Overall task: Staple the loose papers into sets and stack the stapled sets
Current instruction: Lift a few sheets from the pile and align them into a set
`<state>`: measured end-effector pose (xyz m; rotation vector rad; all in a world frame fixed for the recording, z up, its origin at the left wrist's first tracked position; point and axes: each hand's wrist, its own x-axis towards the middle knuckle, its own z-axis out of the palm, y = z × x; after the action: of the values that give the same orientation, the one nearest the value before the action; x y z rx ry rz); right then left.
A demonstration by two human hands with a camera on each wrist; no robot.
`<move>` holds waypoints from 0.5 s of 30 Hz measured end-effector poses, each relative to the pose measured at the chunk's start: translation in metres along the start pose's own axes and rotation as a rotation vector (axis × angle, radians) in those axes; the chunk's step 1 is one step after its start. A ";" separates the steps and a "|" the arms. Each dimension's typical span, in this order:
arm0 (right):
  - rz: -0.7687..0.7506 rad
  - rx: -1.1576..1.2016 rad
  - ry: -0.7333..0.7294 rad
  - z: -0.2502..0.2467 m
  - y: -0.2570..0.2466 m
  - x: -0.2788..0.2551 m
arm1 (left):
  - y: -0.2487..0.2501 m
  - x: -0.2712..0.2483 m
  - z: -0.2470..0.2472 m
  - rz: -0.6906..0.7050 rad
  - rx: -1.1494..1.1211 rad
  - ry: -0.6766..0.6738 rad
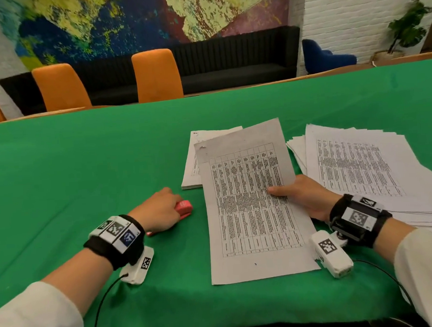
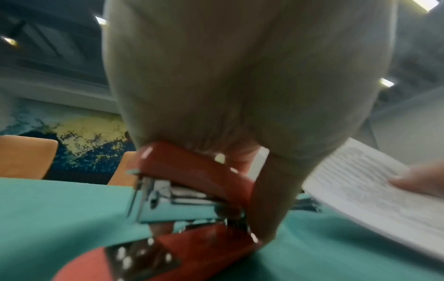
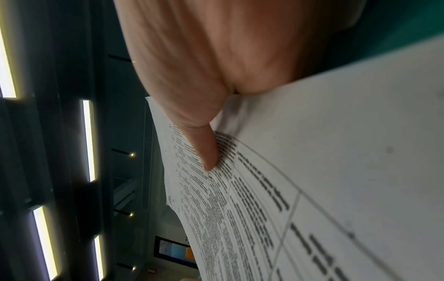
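Observation:
My right hand [image 1: 296,192] pinches a set of printed papers [image 1: 250,201] at its right edge, thumb [image 3: 204,148] on top, and holds it tilted above the green table. Its top left corner is creased. My left hand [image 1: 159,211] rests on top of a red stapler [image 1: 183,207] on the cloth, fingers curled over it. The stapler [image 2: 192,190] shows its metal magazine under the palm in the left wrist view. A neat stack of sets [image 1: 192,164] lies behind the held papers. A fanned pile of loose sheets [image 1: 362,169] lies to the right.
A green cloth [image 1: 84,171] covers the table. Orange chairs [image 1: 156,74] and a black sofa [image 1: 229,61] stand beyond the far edge. Cables run from the wrist cameras [image 1: 333,253] toward me across the near table edge.

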<state>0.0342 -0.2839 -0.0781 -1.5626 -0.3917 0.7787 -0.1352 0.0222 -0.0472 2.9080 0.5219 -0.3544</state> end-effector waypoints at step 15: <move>-0.177 0.239 0.037 0.004 -0.087 0.041 | 0.056 0.013 -0.013 0.088 -1.289 0.283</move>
<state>0.0779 -0.2402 -0.0042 -1.2987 -0.3894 0.6345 -0.1003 -0.0225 -0.0310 1.6984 0.4121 0.3263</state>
